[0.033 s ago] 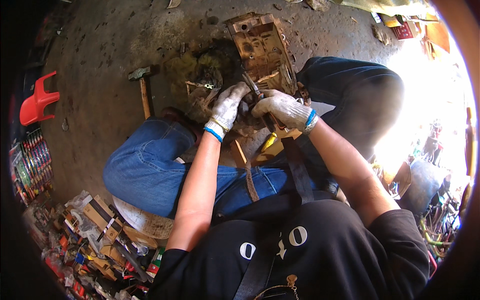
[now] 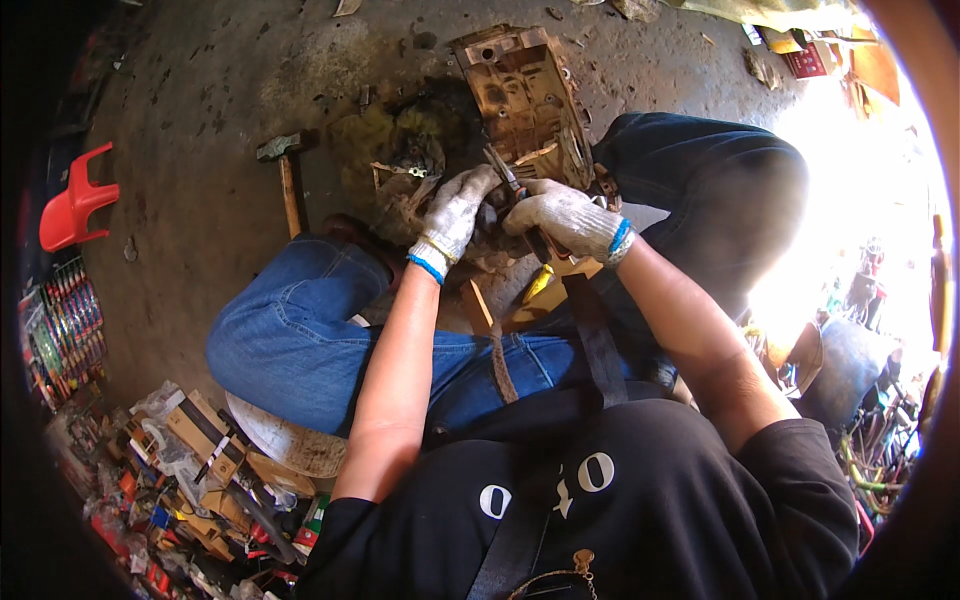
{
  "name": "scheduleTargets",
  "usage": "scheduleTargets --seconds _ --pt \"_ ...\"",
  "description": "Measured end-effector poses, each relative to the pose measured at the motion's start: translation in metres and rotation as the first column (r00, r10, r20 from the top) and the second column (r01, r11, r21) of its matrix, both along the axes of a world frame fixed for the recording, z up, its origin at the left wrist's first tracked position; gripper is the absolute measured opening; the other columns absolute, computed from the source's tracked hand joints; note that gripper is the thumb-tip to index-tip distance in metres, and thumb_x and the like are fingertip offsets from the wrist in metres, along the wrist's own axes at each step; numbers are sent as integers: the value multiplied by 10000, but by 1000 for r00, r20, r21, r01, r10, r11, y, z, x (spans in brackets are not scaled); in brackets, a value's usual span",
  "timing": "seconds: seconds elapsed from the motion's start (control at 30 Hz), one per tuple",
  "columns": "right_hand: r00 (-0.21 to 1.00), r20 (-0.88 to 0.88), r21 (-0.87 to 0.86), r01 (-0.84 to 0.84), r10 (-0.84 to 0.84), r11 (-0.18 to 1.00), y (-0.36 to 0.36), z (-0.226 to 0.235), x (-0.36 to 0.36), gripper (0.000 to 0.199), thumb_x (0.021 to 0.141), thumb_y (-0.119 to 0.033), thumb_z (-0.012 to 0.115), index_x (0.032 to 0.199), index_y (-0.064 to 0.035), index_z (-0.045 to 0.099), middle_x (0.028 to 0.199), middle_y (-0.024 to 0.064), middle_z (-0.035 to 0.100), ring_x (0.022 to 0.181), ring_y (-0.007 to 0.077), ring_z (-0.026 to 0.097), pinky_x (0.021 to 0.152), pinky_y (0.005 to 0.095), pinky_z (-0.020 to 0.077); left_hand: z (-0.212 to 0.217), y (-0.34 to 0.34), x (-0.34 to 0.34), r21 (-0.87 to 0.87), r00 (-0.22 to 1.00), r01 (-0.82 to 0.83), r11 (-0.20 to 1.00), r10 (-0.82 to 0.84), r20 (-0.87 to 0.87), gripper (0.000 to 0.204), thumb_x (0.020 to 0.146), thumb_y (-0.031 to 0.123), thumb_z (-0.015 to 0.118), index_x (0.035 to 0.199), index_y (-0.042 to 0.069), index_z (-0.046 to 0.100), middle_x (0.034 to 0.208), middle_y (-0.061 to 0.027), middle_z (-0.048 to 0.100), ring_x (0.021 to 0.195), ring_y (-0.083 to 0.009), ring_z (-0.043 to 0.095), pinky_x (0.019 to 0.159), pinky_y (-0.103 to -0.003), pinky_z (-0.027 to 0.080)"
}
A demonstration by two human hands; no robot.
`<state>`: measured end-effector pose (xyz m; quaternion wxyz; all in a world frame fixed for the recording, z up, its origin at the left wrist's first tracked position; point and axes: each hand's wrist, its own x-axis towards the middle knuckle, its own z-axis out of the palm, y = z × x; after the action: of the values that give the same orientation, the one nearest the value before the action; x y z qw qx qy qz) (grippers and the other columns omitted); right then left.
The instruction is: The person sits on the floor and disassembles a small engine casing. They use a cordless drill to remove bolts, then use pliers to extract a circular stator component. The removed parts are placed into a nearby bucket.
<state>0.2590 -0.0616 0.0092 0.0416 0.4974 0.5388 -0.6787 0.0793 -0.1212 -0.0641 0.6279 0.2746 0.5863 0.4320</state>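
Note:
I wear whitish, stained knit work gloves with blue cuffs. My right hand point(image 2: 567, 217) is closed around a pair of pliers point(image 2: 503, 167), whose jaws point up and to the left. Beside it, my left hand point(image 2: 456, 217) has its fingers curled in close to the pliers. Whatever those fingers grip is dark and mostly hidden between the two gloves. Just beyond my hands lies a dirty, box-shaped metal casing point(image 2: 525, 95), brown with oil. Left of it, an oily rag or plastic bag point(image 2: 412, 140) rests on the floor with small metal parts.
A hammer point(image 2: 290, 190) with a wooden handle lies by my left knee. Farther left stands a red plastic chair point(image 2: 78, 203). Between my legs are a wooden frame point(image 2: 478, 306) and a yellow object point(image 2: 538, 283). Boxes and clutter point(image 2: 200, 430) are piled at lower left.

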Motion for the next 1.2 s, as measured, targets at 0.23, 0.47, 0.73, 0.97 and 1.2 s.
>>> scheduleTargets --seconds 0.23,0.47,0.73,0.97,1.2 --pt "992 91 -82 -85 92 993 1 10 -2 265 799 -222 645 891 26 653 676 103 669 489 177 618 449 315 474 36 13 -13 -105 272 663 741 -369 -889 247 966 386 551 1000 171 667 928 -96 711 878 -315 686 748 -450 544" --pt "824 -165 400 -446 541 801 4 -29 14 189 807 -87 578 891 -25 736 709 92 677 582 193 663 517 319 531 50 18 -3 -188 69 733 654 -346 -936 103 882 236 626 953 171 664 893 -103 688 837 -311 698 727 -437 563" --pt "984 -90 30 -153 155 988 -13 -20 2 166 801 -114 601 853 7 702 717 119 686 618 200 671 561 315 527 22 0 6 -52 268 555 830 -238 -934 436 985 512 456 841 131 611 761 -144 693 722 -361 687 602 -515 528" --pt "979 197 218 -95 52 971 -24 -16 -9 368 822 -195 562 1115 24 605 865 192 704 762 284 708 693 382 565 -6 -11 17 -95 868 130 987 -159 -469 445 985 491 497 929 95 695 743 -104 677 658 -267 654 609 -424 491" --pt "934 337 354 -242 118 903 -23 -24 -15 452 854 -216 543 1259 -16 559 977 274 693 932 378 699 817 451 546 -30 -26 24 -512 631 -4 859 399 665 328 1012 417 511 890 131 612 555 -10 527 372 -165 459 327 -280 347"
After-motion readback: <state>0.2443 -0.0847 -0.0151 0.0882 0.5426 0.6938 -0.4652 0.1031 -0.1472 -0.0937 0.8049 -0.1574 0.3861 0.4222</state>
